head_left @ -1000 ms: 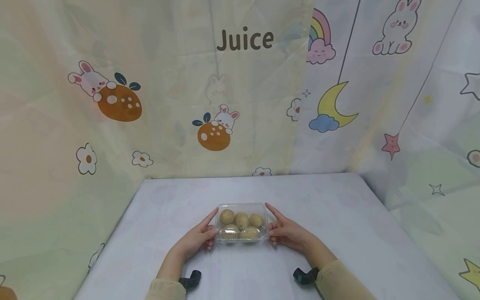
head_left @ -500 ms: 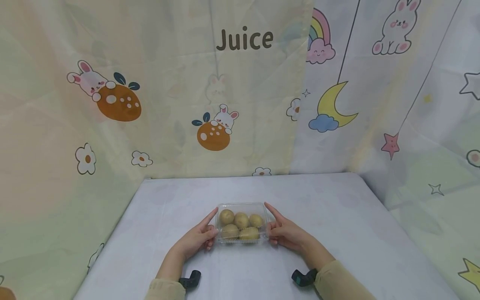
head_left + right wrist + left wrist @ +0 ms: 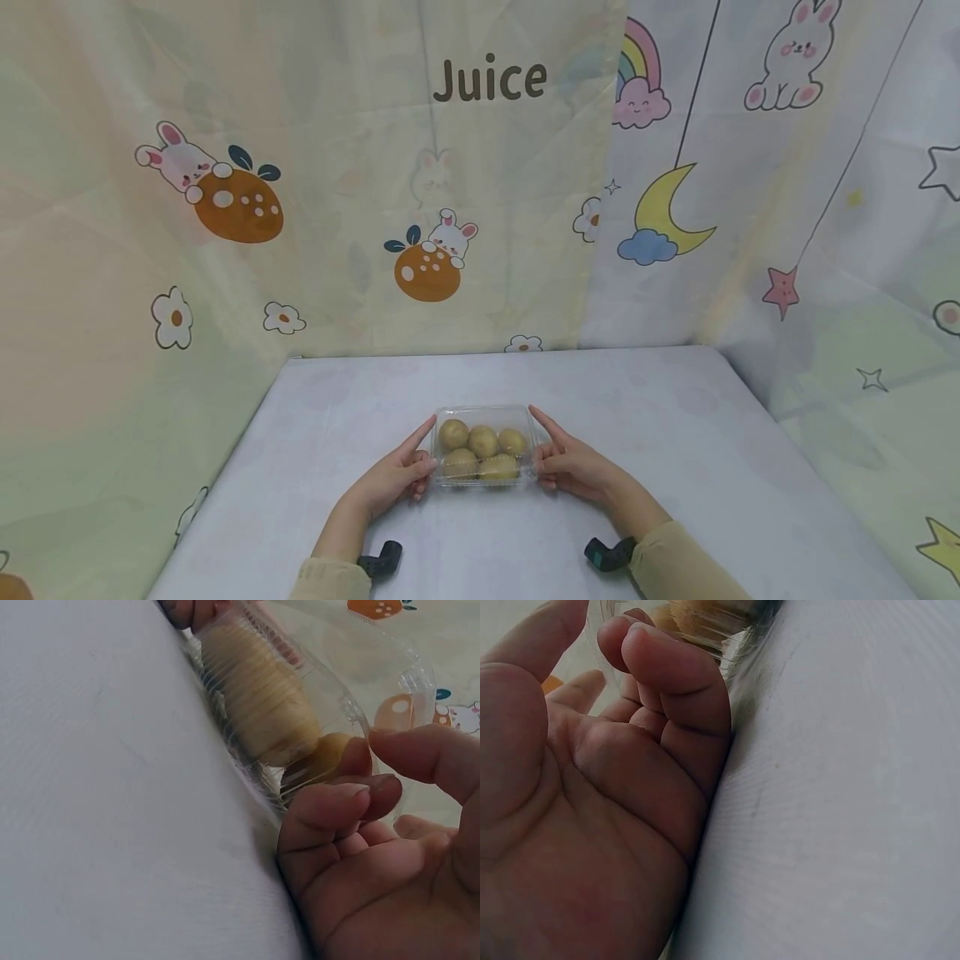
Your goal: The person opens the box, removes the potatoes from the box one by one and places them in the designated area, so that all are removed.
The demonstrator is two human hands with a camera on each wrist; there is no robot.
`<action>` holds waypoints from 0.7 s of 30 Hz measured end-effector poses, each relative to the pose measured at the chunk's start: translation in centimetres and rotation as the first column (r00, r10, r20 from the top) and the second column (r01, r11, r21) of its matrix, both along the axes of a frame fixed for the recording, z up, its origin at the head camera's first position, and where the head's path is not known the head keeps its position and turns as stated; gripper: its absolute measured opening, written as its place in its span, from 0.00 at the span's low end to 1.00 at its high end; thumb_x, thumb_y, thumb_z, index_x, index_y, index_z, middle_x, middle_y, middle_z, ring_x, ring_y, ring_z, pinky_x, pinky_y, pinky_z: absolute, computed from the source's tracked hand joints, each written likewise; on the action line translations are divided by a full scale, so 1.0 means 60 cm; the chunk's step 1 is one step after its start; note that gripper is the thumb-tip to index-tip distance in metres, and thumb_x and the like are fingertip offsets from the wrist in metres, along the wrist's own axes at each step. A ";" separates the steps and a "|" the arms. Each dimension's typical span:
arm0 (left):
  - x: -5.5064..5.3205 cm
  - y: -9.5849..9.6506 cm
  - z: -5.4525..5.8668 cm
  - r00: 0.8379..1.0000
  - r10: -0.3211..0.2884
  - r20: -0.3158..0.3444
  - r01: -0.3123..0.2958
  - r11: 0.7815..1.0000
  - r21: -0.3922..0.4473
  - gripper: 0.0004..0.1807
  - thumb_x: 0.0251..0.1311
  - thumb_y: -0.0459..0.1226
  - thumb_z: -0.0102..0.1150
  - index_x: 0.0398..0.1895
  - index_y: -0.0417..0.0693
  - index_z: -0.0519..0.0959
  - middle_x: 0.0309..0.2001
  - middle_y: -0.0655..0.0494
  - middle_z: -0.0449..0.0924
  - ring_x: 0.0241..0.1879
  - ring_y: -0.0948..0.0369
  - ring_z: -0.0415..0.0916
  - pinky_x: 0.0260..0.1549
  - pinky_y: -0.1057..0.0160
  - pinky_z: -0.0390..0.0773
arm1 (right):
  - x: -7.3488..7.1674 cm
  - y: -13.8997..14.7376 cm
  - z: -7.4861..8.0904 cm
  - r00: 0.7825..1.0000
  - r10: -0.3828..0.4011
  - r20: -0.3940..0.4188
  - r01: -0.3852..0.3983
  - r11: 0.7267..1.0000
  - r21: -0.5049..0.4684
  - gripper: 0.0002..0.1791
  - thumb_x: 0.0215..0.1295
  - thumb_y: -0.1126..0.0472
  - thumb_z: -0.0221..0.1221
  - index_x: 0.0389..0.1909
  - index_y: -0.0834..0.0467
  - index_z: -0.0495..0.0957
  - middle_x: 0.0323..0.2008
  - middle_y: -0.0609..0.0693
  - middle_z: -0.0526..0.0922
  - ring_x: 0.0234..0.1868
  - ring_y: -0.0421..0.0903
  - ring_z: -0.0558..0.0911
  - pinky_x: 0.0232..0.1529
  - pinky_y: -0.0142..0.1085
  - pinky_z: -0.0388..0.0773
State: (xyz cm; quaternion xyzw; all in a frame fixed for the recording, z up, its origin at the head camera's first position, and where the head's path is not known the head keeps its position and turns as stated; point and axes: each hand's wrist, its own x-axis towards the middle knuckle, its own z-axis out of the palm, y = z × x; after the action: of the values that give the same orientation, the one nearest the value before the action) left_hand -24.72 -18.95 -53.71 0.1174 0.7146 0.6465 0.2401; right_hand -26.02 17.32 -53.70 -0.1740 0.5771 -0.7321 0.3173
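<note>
Head view: is looking forward and down over the table (image 3: pixel 480 546), from rather far.
Left wrist view: is looking very near along the left hand (image 3: pixel 390 481), toward the box (image 3: pixel 483 483), the table appearing steeply tilted.
Right wrist view: is looking near past the right hand (image 3: pixel 583 472), toward the box and printed cloth (image 3: pixel 337 167).
Shared part: head and right wrist views are both showing box and cloth.

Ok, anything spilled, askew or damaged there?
Nothing stands out: the clear, rectangular plastic box sits upright on the white table, five rounded tan potato-like items visible inside, none outside. I can't tell if it's fully closed.
</note>
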 end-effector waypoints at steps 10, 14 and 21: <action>0.002 0.000 0.002 1.000 0.002 -0.007 -0.002 1.000 -0.014 0.43 0.65 0.48 0.60 0.76 0.81 0.48 0.31 0.58 0.68 0.26 0.62 0.68 0.29 0.63 0.76 | -0.001 -0.002 0.019 0.945 -0.145 -0.292 0.248 0.903 0.352 0.42 0.67 0.62 0.57 0.77 0.40 0.51 0.35 0.50 0.76 0.25 0.41 0.70 0.25 0.33 0.72; 0.002 -0.001 0.002 1.000 0.011 -0.002 -0.011 1.000 -0.018 0.41 0.67 0.47 0.59 0.76 0.83 0.49 0.31 0.57 0.68 0.26 0.62 0.68 0.29 0.63 0.76 | -0.001 0.000 0.021 0.868 -0.120 -0.482 0.318 0.880 0.354 0.33 0.69 0.61 0.57 0.74 0.46 0.61 0.36 0.55 0.77 0.24 0.43 0.71 0.23 0.35 0.73; 0.000 -0.001 -0.001 1.000 0.024 0.001 -0.024 1.000 -0.011 0.40 0.67 0.48 0.58 0.76 0.82 0.49 0.30 0.57 0.69 0.26 0.61 0.68 0.29 0.62 0.77 | 0.001 0.000 0.022 0.798 -0.096 -0.595 0.328 0.897 0.295 0.26 0.71 0.60 0.57 0.69 0.52 0.68 0.39 0.52 0.76 0.26 0.42 0.74 0.25 0.36 0.76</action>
State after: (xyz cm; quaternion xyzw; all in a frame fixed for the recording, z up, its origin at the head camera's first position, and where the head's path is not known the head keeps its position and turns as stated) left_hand -24.75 -19.02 -53.76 0.1073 0.7194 0.6454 0.2334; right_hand -25.97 17.30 -52.40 -0.2507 0.7925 -0.5511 0.0732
